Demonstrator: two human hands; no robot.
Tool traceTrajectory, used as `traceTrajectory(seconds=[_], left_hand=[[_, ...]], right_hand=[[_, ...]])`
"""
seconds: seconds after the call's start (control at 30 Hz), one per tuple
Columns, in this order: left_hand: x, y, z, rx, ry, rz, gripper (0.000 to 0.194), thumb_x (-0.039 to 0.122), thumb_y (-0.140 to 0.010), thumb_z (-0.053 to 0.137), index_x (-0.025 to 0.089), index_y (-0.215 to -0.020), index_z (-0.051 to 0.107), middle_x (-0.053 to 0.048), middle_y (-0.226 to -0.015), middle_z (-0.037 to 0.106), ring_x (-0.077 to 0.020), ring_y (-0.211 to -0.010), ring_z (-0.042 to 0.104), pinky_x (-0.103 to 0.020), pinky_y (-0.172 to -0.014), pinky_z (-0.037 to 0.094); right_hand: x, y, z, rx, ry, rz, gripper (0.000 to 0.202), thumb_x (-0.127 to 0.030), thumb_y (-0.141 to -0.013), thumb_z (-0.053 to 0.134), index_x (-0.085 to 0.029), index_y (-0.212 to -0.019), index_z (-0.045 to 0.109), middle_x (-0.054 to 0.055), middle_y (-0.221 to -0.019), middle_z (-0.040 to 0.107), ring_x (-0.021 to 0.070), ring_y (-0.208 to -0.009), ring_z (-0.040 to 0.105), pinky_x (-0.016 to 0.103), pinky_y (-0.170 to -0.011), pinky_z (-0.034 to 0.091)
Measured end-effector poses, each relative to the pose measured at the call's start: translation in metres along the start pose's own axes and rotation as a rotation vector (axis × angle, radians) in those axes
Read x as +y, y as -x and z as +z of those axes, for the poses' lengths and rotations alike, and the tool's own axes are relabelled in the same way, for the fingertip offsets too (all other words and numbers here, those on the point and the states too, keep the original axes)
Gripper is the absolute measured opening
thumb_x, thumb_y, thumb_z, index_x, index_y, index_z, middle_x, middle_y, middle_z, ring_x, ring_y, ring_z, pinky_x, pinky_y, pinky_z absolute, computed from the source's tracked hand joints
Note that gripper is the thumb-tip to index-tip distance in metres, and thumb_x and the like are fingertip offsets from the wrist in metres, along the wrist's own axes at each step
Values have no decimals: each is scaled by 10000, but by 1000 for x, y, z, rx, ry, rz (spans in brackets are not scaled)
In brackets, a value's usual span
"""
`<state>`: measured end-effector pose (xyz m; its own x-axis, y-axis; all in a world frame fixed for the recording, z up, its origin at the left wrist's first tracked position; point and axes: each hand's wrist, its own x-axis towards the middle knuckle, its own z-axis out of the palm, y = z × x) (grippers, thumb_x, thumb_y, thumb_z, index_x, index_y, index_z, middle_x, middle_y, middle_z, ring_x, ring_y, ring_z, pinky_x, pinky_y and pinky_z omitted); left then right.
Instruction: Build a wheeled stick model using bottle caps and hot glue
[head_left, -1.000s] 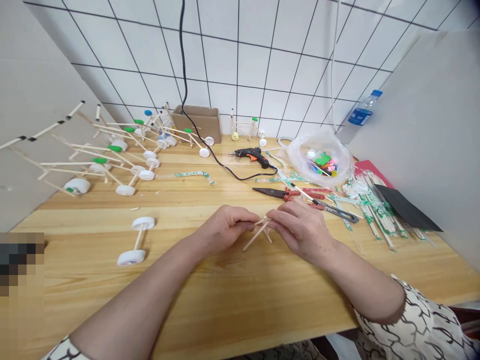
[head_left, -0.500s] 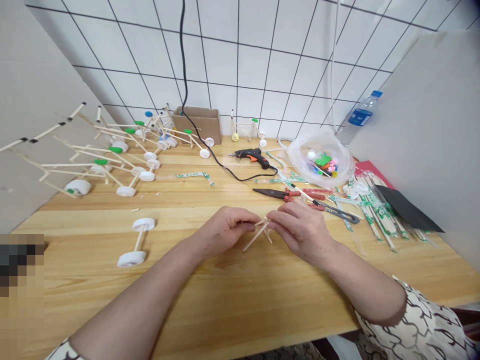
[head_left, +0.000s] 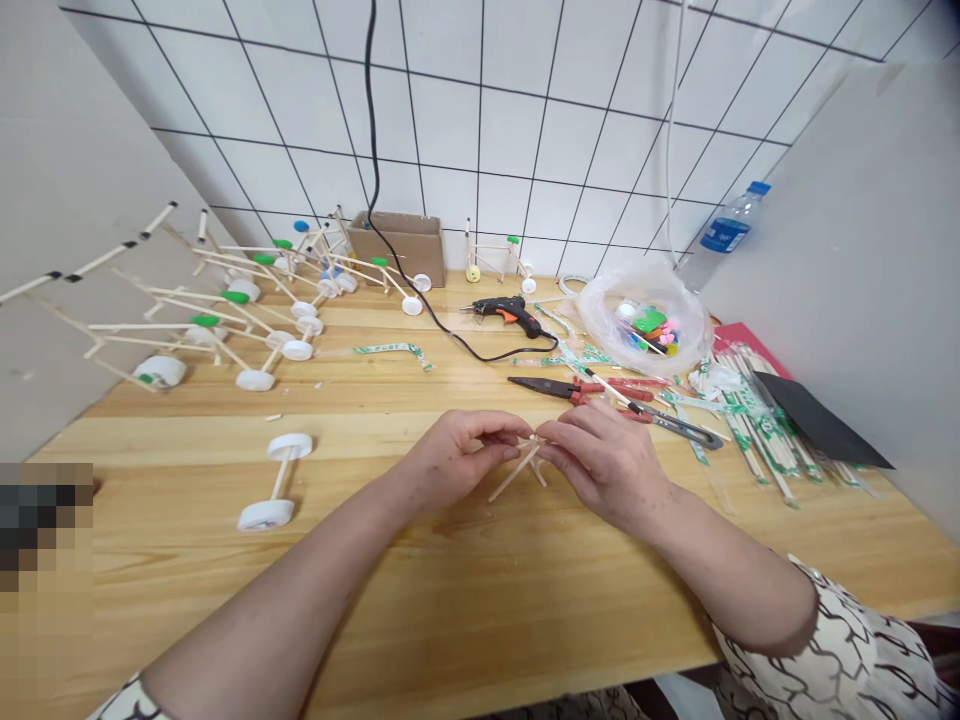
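Worktop: pale wood [head_left: 465, 610], backing onto a white tiled wall [head_left: 442, 100].
Stick piece: a few pale sticks [head_left: 512, 472] meeting at one joint, between the hands, midway along the worktop and toward its front edge; whether the lower ends touch the wood, I can't tell from where I stand.
Right hand [head_left: 604, 460]: thumb and fingers pinched together on the joint.
Left hand [head_left: 469, 455]: fingertips at the joint from the other side, thumb and forefinger a little apart — can't tell if they grip a stick.
Wheel pair [head_left: 281, 474]: two white wheels on one axle, lying loose toward the left edge.
Stick models [head_left: 206, 321]: wheeled, green-topped, crowded from the left edge to the back left corner; they look built, I'd say.
Progress: early on the held piece, I'd judge — some sticks joined; beside those models it lacks wheels and a green top.
Tools: glue gun [head_left: 510, 312] toward the back edge, red-handled pliers [head_left: 544, 386] just behind the right hand.
Right edge: wrapped sticks [head_left: 757, 430], apparently unused.
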<state>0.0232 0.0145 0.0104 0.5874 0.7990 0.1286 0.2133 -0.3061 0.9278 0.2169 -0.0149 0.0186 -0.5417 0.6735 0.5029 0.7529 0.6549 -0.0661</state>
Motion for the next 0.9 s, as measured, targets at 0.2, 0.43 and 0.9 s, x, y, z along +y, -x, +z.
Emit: traceTrajectory(seconds=[0.2, 0.43, 0.9], left_hand=[[0, 0, 0, 21, 32, 18, 179, 143, -783, 538, 134, -885, 685, -38, -902, 714, -158, -846, 632, -237, -795, 480], [0, 0, 1, 13, 58, -14, 188, 121, -774, 547, 132, -883, 700, -46, -926, 715, -164, -867, 633, -244, -814, 474], [-1, 0, 0, -9, 56, -13, 176, 145, -781, 536, 130, -879, 681, -42, -896, 705, -162, -847, 625, -247, -793, 478]], right_hand=[[0, 1, 1, 2, 1, -2, 206, -271, -880, 466, -164, -855, 640, 55, -711, 601, 156, -701, 502, 274, -645, 375], [0, 2, 1, 2, 11, 0, 197, -273, -878, 467, -170, -859, 633, 53, -723, 600, 157, -706, 498, 273, -646, 374], [1, 2, 1, 10, 10, -2, 198, -278, -880, 467, -171, -838, 629, 53, -720, 604, 159, -706, 503, 278, -647, 380]])
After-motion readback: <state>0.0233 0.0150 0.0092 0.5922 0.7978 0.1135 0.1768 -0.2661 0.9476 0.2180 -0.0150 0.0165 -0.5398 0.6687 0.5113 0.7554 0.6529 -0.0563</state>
